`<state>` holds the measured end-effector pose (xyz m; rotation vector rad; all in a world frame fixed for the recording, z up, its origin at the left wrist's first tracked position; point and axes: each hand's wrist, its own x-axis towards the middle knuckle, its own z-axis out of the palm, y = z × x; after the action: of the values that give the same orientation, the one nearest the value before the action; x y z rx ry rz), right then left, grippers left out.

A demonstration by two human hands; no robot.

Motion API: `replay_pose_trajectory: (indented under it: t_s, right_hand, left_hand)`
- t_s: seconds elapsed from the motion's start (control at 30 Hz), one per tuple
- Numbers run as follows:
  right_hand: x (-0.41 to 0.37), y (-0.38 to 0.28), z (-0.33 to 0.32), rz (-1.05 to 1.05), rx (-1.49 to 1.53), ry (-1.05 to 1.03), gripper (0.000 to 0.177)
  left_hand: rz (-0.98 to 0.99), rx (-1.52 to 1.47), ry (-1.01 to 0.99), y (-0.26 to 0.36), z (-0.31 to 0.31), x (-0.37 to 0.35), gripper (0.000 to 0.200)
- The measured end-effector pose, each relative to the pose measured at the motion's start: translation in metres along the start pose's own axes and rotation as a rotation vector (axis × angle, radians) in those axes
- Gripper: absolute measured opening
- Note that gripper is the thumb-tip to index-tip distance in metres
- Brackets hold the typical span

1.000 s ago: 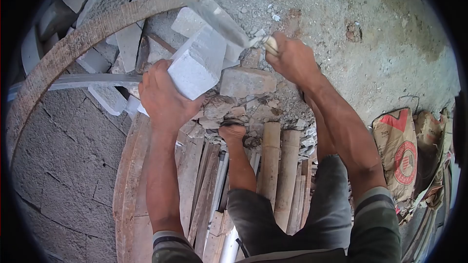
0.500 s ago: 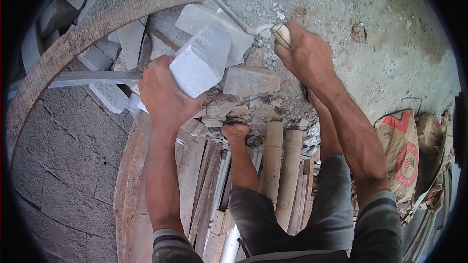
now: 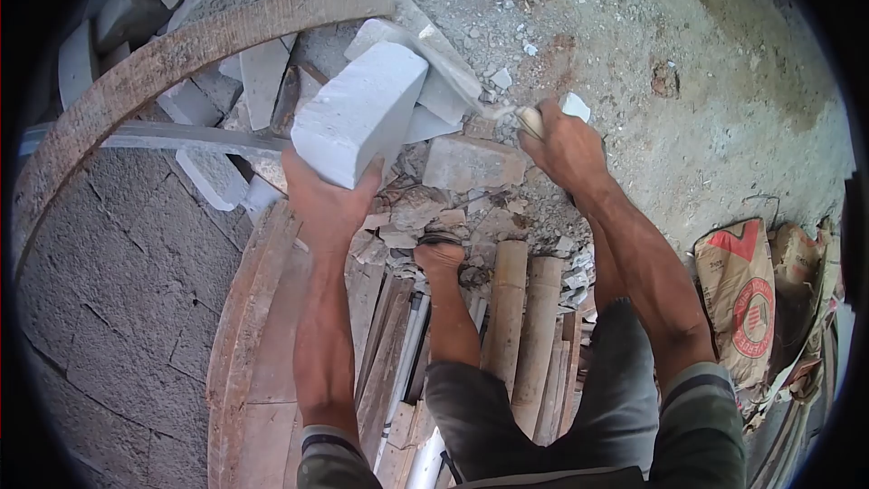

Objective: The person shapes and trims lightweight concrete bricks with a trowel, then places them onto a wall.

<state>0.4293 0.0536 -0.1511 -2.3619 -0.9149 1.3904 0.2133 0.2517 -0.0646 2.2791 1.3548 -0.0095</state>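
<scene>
Two hands (image 3: 568,149), one trowel (image 3: 457,71), two bamboo poles (image 3: 504,317), perhaps two sacks (image 3: 738,294).

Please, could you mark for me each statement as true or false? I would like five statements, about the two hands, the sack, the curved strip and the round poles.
1. The left hand holds a white block. True.
2. The right hand is empty. False: the right hand grips a tool by its pale handle.
3. The printed sack is at the left edge of the view. False: the printed sack is on the right side.
4. A curved brown strip arches across the upper left of the view. True.
5. The round poles stand upright against a wall. False: the round poles lie side by side, between the person's legs.
</scene>
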Motion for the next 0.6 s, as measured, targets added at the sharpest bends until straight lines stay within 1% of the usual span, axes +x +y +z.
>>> replay_pose_trajectory:
  t_s: [0.03, 0.07, 0.1, 0.17, 0.2, 0.23, 0.3, 0.33, 0.37, 0.43, 0.47, 0.5, 0.53, 0.57, 0.6]
  right_hand:
    - [-0.018, 0.011, 0.005, 0.042, 0.053, 0.02, 0.033]
    - [-0.036, 0.021, 0.009, 0.097, 0.087, 0.02, 0.036]
    - [-0.054, 0.033, 0.011, 0.155, 0.117, 0.025, 0.038]
    - [-0.088, 0.058, 0.017, 0.303, 0.171, 0.046, 0.042]
    - [-0.105, 0.067, 0.014, 0.328, 0.226, 0.064, 0.042]
    - [-0.119, 0.073, 0.01, 0.351, 0.282, 0.083, 0.042]
    - [-0.141, 0.083, 0.006, 0.351, 0.318, 0.089, 0.041]
    - [-0.145, 0.08, 0.0, 0.358, 0.362, 0.086, 0.04]
    - [-0.149, 0.077, -0.003, 0.356, 0.359, 0.094, 0.04]
    - [-0.15, 0.064, -0.007, 0.305, 0.469, 0.133, 0.039]
    - [-0.149, 0.061, -0.007, 0.23, 0.518, 0.141, 0.039]
    - [-0.144, 0.058, -0.008, 0.229, 0.517, 0.143, 0.039]
    - [-0.138, 0.055, -0.007, 0.177, 0.496, 0.141, 0.039]
    - [-0.131, 0.047, -0.007, 0.126, 0.478, 0.14, 0.038]
    - [-0.126, 0.038, -0.012, 0.158, 0.465, 0.118, 0.034]
  left_hand:
    - [-0.216, -0.242, 0.055, 0.0, 0.003, -0.005, 0.082]
    - [-0.362, -0.255, 0.089, 0.001, 0.006, -0.012, 0.07]
    - [-0.364, -0.258, 0.096, 0.006, 0.01, -0.016, 0.07]
    - [-0.832, -1.188, 0.195, 0.017, 0.016, -0.024, 0.065]
    - [-1.003, -1.311, 0.222, 0.034, 0.013, -0.024, 0.059]
    - [-1.0, -1.322, 0.224, 0.039, 0.011, -0.029, 0.059]
    - [-1.419, -1.621, 0.231, 0.045, 0.012, -0.035, 0.057]
    - [-1.52, -1.535, 0.301, 0.05, 0.018, -0.032, 0.057]
    - [-1.515, -1.543, 0.296, 0.054, 0.02, -0.03, 0.057]
    - [-1.563, -1.494, 0.402, 0.063, 0.024, -0.023, 0.059]
    - [-1.56, -1.501, 0.4, 0.062, 0.027, -0.021, 0.059]
    - [-1.484, -1.491, 0.371, 0.057, 0.029, -0.019, 0.06]
    - [-1.41, -1.474, 0.344, 0.054, 0.03, -0.018, 0.061]
    - [-1.41, -1.47, 0.344, 0.061, 0.027, -0.013, 0.061]
    - [-1.323, -1.438, 0.324, 0.067, 0.024, -0.007, 0.065]
